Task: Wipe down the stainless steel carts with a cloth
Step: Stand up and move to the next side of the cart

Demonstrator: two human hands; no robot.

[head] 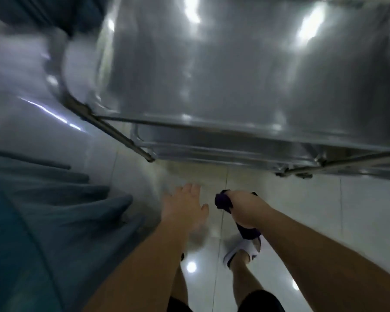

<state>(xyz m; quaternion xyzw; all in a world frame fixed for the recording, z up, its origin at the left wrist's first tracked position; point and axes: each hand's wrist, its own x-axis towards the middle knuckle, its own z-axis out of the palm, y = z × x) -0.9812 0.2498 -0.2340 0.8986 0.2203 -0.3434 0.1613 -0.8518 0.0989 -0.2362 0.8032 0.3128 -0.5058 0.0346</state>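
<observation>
A stainless steel cart [245, 70] fills the upper part of the view, its shiny top shelf reflecting ceiling lights; lower shelves show under its near edge. My right hand [248, 208] grips a bunched dark purple cloth [223, 202], which also hangs out below the fist, held below the cart's near edge and apart from it. Left of it, my left hand [185, 206] is stretched forward with straight fingers and holds nothing, also short of the cart. The picture is blurred by motion.
A blue-grey curtain or sheet [54, 217] hangs in folds at the left, close to my left arm. White glossy floor tiles [324, 210] lie below the cart. My foot in a white slipper [243, 251] stands under my right hand.
</observation>
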